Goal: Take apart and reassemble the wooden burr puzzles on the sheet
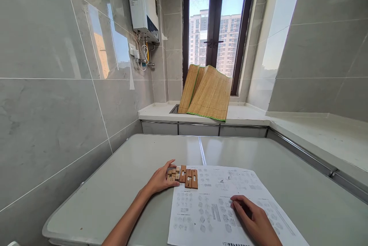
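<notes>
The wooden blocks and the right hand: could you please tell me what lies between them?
In the head view, only the printed instruction sheet lies between the wooden blocks and the right hand; nothing else rests on that stretch.

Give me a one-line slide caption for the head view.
Left hand touches a row of wooden puzzle blocks while right hand rests on a printed sheet on a grey table.

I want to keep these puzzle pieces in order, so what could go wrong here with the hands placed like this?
The left hand touches the end of the row of wooden blocks; a nudge could push them out of line or off the instruction sheet. The right hand rests flat on that sheet, so dragging it might shift the paper and carry the blocks along, since some appear to sit on its top edge.
</notes>
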The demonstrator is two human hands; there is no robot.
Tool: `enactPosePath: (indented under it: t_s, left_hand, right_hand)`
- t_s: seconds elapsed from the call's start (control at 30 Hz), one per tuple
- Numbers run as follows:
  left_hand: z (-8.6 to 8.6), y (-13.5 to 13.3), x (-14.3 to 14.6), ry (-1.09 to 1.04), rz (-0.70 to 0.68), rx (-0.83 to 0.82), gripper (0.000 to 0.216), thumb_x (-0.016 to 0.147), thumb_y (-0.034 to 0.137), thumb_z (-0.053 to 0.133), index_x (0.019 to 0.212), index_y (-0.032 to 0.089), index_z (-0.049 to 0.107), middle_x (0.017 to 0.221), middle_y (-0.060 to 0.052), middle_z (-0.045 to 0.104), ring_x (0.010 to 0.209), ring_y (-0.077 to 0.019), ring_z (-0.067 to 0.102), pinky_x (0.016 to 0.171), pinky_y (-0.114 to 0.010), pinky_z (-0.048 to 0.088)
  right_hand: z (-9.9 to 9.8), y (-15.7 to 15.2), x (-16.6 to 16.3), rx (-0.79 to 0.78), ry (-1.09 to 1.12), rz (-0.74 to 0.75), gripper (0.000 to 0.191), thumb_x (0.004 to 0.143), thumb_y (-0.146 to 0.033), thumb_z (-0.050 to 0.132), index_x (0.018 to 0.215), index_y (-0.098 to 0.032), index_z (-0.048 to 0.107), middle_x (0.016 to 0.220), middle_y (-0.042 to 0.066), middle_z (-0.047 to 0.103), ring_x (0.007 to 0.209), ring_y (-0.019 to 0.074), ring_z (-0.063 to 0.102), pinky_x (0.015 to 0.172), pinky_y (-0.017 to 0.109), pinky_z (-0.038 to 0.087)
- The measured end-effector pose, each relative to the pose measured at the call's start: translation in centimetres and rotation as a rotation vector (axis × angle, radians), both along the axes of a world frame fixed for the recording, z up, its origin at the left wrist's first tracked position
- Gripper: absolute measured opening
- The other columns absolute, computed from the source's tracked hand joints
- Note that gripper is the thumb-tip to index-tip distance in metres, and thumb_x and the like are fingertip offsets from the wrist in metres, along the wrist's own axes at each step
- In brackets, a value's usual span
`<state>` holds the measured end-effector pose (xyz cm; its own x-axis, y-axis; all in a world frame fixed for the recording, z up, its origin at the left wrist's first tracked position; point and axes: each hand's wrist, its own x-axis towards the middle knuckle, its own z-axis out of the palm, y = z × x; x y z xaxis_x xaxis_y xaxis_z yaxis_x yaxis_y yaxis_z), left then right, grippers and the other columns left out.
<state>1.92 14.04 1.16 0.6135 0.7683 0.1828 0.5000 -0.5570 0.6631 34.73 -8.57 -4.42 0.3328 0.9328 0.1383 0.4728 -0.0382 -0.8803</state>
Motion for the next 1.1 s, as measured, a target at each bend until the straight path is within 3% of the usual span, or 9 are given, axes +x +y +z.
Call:
enactPosePath:
  t_s: [0.27,0.4,0.53,0.63,0.77,0.93,1.1]
  left_hand:
    - [0.3,-0.5,-0.3,0.015,0.047,0.012,0.081,0.065,0.052,0.084,0.137,0.03,0.054,0.121,-0.006,0.067,0.079,-0.0197,0.064,0.077,-0.035,0.053]
    - [0.8,-2.1,0.2,-0.046,0.071,-0.02,0.075,0.07,0.047,0.082,0.137,0.029,0.053,0.123,-0.005,0.065,0.07,-0.0147,0.06,0.072,-0.032,0.051]
    - [1.5,-5.7,3.6,-0.082,-0.121,-0.098,0.087,0.06,0.042,0.089,0.138,0.029,0.054,0.122,-0.006,0.067,0.092,-0.023,0.064,0.08,-0.034,0.053]
    - [1.5,-8.3,6.8,-0.025,-0.28,-0.104,0.091,0.055,0.047,0.092,0.137,0.027,0.056,0.12,-0.006,0.068,0.099,-0.0263,0.063,0.085,-0.036,0.051]
    - [0.7,-9.8,9.6,0.056,-0.33,-0.098,0.09,0.057,0.055,0.089,0.136,0.03,0.056,0.126,-0.005,0.067,0.111,-0.0313,0.059,0.094,-0.04,0.048]
    - [0.1,-9.7,10.3,0.087,-0.41,-0.072,0.092,0.059,0.061,0.087,0.138,0.028,0.055,0.128,-0.007,0.066,0.115,-0.0329,0.06,0.099,-0.042,0.045]
    - [0.5,-8.8,9.1,0.172,-0.383,0.02,0.09,0.051,0.069,0.087,0.127,0.027,0.062,0.13,-0.01,0.056,0.111,-0.0332,0.059,0.091,-0.039,0.048]
  right_hand:
    - [0.0,0.1,0.1,0.003,0.01,-0.001,0.045,0.085,-0.065,0.056,0.098,-0.026,0.074,0.093,0.006,0.079,0.086,0.0267,0.073,0.066,0.029,0.057]
    - [-0.2,0.1,0.2,0.02,0.015,-0.002,0.042,0.085,-0.062,0.057,0.098,-0.025,0.074,0.092,0.005,0.079,0.083,0.0261,0.073,0.067,0.029,0.057]
    - [-0.5,0.1,0.2,0.002,0.003,0.007,0.044,0.088,-0.063,0.054,0.102,-0.025,0.072,0.096,0.006,0.078,0.087,0.0268,0.072,0.071,0.03,0.056]
    - [-0.3,0.1,0.1,-0.01,-0.007,0.011,0.044,0.088,-0.062,0.054,0.103,-0.025,0.071,0.096,0.006,0.078,0.088,0.0271,0.071,0.072,0.031,0.056]
    - [0.0,0.1,0.1,0.015,-0.02,0.018,0.042,0.09,-0.06,0.053,0.103,-0.025,0.071,0.095,0.006,0.077,0.085,0.0265,0.071,0.072,0.031,0.055]
    - [0.1,-0.1,-0.1,0.063,-0.012,0.01,0.037,0.091,-0.056,0.055,0.102,-0.024,0.071,0.093,0.006,0.077,0.083,0.0258,0.071,0.072,0.032,0.055]
    - [0.3,-0.1,-0.4,0.056,-0.039,0.025,0.036,0.092,-0.054,0.056,0.105,-0.024,0.07,0.099,0.007,0.076,0.089,0.0265,0.069,0.075,0.033,0.055]
